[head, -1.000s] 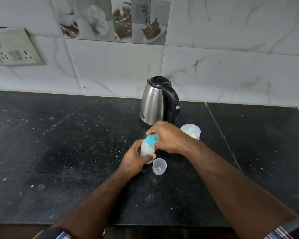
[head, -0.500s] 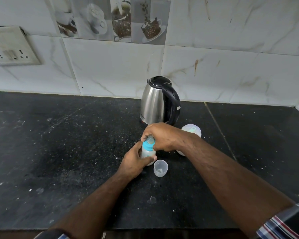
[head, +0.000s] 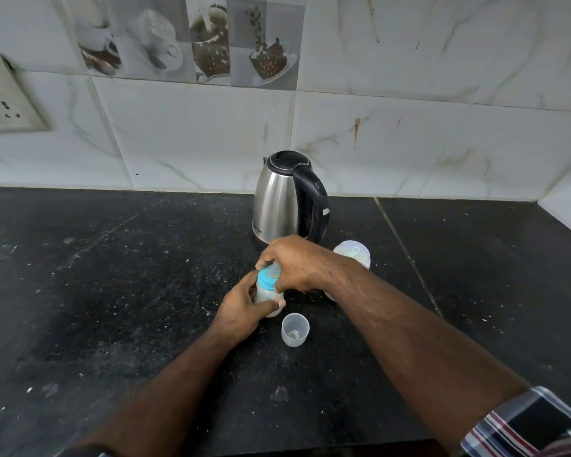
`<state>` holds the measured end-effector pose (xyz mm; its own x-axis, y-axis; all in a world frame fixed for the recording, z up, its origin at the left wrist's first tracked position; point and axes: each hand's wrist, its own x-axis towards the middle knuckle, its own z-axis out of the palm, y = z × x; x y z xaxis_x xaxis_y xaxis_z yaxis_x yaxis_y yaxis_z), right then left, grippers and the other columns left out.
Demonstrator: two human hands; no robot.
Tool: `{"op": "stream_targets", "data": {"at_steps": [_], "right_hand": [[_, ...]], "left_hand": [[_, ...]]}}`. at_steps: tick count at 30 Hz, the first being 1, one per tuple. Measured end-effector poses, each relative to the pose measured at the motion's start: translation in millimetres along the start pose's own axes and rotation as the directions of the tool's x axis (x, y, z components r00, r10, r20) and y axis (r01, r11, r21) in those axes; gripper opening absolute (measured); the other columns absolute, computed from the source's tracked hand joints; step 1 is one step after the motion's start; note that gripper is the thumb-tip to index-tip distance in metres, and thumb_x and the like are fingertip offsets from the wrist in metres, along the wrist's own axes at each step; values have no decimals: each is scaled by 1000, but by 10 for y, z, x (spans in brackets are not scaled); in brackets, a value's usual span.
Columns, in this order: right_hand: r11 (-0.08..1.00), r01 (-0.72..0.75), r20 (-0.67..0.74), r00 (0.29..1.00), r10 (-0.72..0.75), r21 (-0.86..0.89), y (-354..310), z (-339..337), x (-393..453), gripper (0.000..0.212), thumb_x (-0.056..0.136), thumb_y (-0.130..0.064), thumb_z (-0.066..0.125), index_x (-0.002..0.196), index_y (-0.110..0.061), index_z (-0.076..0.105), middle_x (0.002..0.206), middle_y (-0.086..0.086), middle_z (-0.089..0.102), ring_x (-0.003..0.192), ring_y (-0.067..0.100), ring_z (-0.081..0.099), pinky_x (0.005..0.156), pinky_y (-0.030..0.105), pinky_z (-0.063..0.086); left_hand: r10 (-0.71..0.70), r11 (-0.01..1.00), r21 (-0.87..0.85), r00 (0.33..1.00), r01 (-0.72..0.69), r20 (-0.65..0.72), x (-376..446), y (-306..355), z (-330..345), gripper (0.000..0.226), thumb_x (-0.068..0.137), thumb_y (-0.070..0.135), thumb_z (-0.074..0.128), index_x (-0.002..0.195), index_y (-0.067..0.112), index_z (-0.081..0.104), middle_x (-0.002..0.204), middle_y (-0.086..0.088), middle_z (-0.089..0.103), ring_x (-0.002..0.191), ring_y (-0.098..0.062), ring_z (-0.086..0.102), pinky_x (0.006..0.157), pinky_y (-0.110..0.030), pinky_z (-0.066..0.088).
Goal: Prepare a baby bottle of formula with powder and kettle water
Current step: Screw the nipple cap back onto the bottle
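A small baby bottle (head: 267, 294) with milky liquid stands on the black counter (head: 112, 291). My left hand (head: 241, 310) grips its body. My right hand (head: 292, 263) is curled over the blue collar and teat (head: 267, 278) on top. The bottle's clear cap (head: 295, 329) lies mouth-up just right of the bottle. A steel kettle (head: 285, 202) with a black handle stands behind my hands. A translucent formula container (head: 353, 253) with a scoop inside sits behind my right wrist, partly hidden.
A white tiled wall (head: 409, 127) backs the counter, with a socket plate (head: 4, 100) at the far left. The wall turns a corner at the right edge. The counter's front edge runs along the bottom.
The blue collar has come upright on the bottle's neck under my right hand. Both hands have stayed at the bottle, and the view has shifted a little.
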<state>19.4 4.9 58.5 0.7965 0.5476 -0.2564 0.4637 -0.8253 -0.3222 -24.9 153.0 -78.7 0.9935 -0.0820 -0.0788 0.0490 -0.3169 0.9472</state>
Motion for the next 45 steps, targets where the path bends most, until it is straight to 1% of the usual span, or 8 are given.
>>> {"op": "stream_targets", "data": {"at_steps": [7, 12, 16, 19, 25, 32, 37, 45], "right_hand": [[980, -145, -123, 984, 129, -137, 13, 96, 46, 56, 80, -70, 70, 71, -16, 57, 70, 1, 60, 63, 17, 56, 52, 32, 36], [1000, -26, 45, 999, 26, 1, 35, -42, -3, 72, 76, -18, 87, 141, -21, 56, 137, -1, 62, 120, 18, 60, 94, 33, 52], [994, -81, -80, 994, 75, -67, -4, 81, 18, 34, 76, -32, 84, 103, -21, 67, 96, -3, 68, 87, 18, 64, 63, 29, 46], [983, -162, -157, 977, 146, -90, 14, 155, 12, 52, 74, -66, 76, 73, -20, 51, 70, -4, 56, 62, 14, 53, 52, 31, 34], [999, -45, -25, 999, 46, 17, 3, 59, -14, 65, 78, -11, 82, 138, -22, 59, 132, -1, 65, 117, 20, 62, 94, 34, 53], [995, -101, -171, 980, 100, 0, 16, 170, 1, 74, 75, -53, 83, 136, -19, 58, 124, 3, 67, 111, 22, 63, 88, 39, 54], [995, -43, -59, 997, 48, 88, 59, 132, 12, 74, 77, -11, 84, 144, -22, 54, 138, -1, 62, 121, 18, 60, 93, 29, 50], [980, -65, -160, 982, 97, 190, 101, 216, -27, 85, 74, -29, 89, 147, -24, 48, 132, 1, 64, 116, 17, 61, 93, 32, 52]], "left_hand": [[8, 1000, -5, 1000, -8, -13, 14, -57, 4, 48, 67, 46, 82, 111, 45, 64, 107, 17, 76, 100, -2, 72, 89, -32, 57], [30, 999, 29, 1000, -29, -10, 32, -73, -5, 55, 74, 38, 87, 124, 37, 63, 111, 20, 75, 103, 0, 71, 91, -29, 55], [18, 999, 32, 1000, -18, -5, 30, -81, -4, 49, 79, 27, 87, 121, 35, 64, 109, 17, 75, 100, -1, 71, 90, -31, 56], [24, 998, 54, 1000, -23, -8, 16, -51, -2, 47, 77, 36, 82, 119, 39, 63, 106, 17, 74, 98, 2, 70, 85, -27, 54], [17, 999, 45, 1000, -17, -4, 25, -80, 2, 51, 77, 36, 87, 122, 39, 62, 110, 19, 75, 102, -2, 72, 92, -36, 58], [14, 999, 44, 1000, -13, -11, 22, -73, 8, 50, 75, 41, 85, 120, 40, 62, 107, 16, 75, 100, -4, 72, 91, -40, 59], [-2, 999, 33, 1000, 2, -7, 15, -64, 1, 55, 75, 37, 88, 123, 39, 62, 111, 16, 76, 104, -5, 72, 97, -41, 58], [-3, 998, 57, 1000, 5, -25, -29, 19, 16, 56, 76, 38, 85, 126, 43, 60, 111, 22, 74, 103, 3, 69, 91, -30, 55]]}}
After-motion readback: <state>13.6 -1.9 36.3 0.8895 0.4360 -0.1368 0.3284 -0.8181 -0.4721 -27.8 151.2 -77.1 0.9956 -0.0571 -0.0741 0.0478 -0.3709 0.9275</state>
